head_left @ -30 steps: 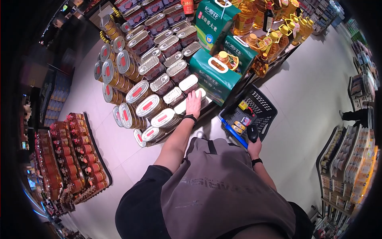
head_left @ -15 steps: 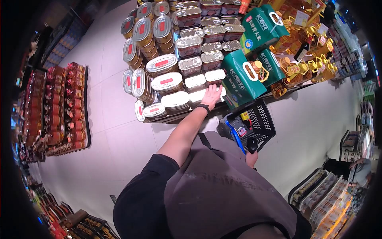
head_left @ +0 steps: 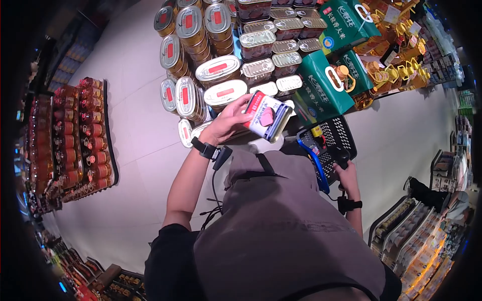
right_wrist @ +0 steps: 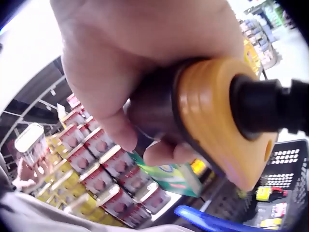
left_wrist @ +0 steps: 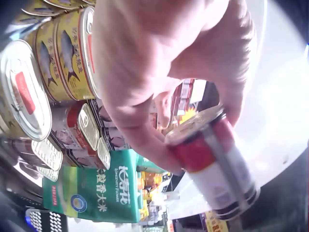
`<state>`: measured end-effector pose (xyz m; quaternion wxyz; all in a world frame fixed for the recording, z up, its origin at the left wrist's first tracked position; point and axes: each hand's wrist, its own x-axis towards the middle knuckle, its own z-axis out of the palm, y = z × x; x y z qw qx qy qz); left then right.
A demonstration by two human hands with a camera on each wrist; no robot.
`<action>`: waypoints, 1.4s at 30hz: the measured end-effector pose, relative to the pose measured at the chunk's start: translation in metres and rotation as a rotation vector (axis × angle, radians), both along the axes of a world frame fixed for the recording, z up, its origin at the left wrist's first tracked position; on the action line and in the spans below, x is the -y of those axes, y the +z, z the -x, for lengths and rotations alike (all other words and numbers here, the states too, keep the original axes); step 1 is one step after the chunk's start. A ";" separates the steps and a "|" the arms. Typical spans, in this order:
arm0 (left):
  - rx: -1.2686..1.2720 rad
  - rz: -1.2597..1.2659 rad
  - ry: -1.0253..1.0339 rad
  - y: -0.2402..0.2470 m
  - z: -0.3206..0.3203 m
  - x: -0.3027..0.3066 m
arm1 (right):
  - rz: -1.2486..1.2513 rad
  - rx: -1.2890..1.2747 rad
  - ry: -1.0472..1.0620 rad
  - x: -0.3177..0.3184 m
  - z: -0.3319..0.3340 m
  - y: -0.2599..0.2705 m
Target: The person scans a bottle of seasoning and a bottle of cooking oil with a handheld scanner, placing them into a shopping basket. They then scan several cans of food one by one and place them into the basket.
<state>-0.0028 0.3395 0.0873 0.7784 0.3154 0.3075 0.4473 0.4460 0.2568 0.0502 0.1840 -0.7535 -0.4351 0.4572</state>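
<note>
My left hand grips a luncheon meat tin by its sides, thumb and fingers around one end. The tin is rectangular, red and white, with pink meat pictured on its front. In the left wrist view the tin tilts below the fingertips. Behind it stand stacked tins with pull-ring lids. Low on the right, my right hand is wrapped round the black grip of a pull handle with an orange collar, beside a black shopping basket.
A blue bar crosses the basket's near side, and a few small packaged goods lie inside it. Green rice packs and oil bottles stand right of the tins. A rack of red-labelled bottles is at left; shelves stand at right.
My left hand was on the front row of tins; now it has come back toward my body with one luncheon meat tin in it. The right hand stays on the handle.
</note>
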 end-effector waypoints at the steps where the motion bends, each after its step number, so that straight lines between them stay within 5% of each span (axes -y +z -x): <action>1: 0.130 0.047 -0.021 -0.001 0.010 0.006 | 0.034 -0.036 0.025 -0.002 0.011 0.021; 4: 0.420 0.092 -0.059 -0.005 0.009 0.017 | -0.019 -0.136 0.155 -0.008 0.049 0.045; 11: 0.432 0.140 0.200 -0.003 -0.014 0.026 | -0.181 -0.331 0.597 -0.010 0.144 0.130; 14: 0.403 0.177 0.262 0.005 -0.017 0.023 | -0.233 -0.310 0.622 -0.005 0.165 0.146; 16: 0.131 -0.042 0.350 0.013 -0.023 0.023 | -0.254 -0.339 0.606 -0.003 0.169 0.154; 20: -1.045 -0.831 0.529 0.045 -0.025 0.026 | -0.298 -0.404 0.522 0.002 0.162 0.155; 26: -1.100 -1.069 0.636 0.039 -0.033 0.034 | -0.356 -0.442 0.411 0.002 0.155 0.150; 30: -0.902 -1.138 0.659 0.039 -0.026 0.040 | -0.366 -0.515 0.318 0.008 0.152 0.158; 32: -1.185 -1.313 0.532 0.057 -0.022 0.040 | -0.365 -0.562 0.299 0.013 0.150 0.163; 42: -1.377 -1.631 0.590 0.061 -0.022 0.037 | -0.410 -0.575 0.313 0.018 0.153 0.180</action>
